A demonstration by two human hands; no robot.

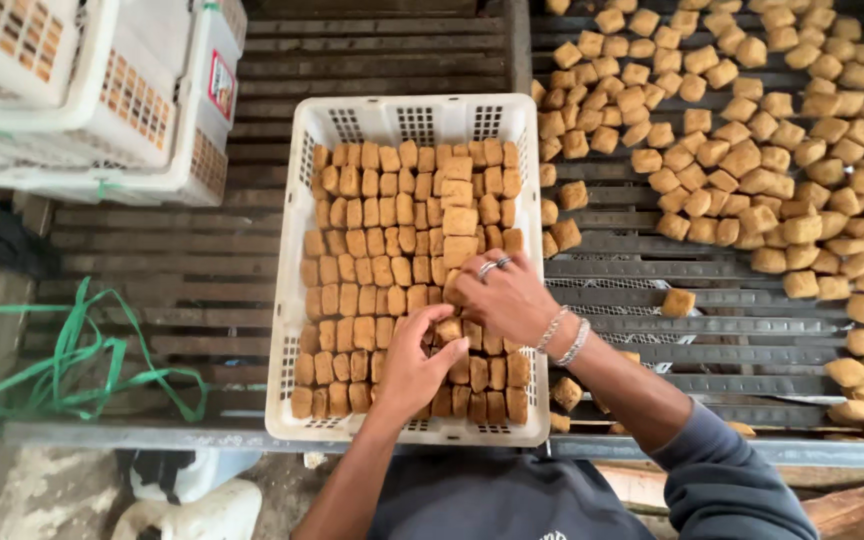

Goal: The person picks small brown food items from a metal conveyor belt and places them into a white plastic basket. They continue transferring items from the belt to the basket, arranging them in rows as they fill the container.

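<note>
A white plastic crate [412, 118] sits on a slatted rack, filled with rows of golden-brown fried cubes [382, 230] standing on edge. My left hand [412, 370] rests on the cubes near the crate's front, its fingers pinching one cube [448, 328]. Just right of it, my right hand [507, 298], with rings and bracelets on the wrist, presses fingers down onto the cubes in the crate's right half. The two hands nearly touch.
A large loose pile of the same brown cubes [752, 150] covers the rack to the right. Stacked white crates [102, 100] stand at the upper left. Green plastic strapping [62, 370] lies at the left edge. A white jug [202, 510] sits below the rack.
</note>
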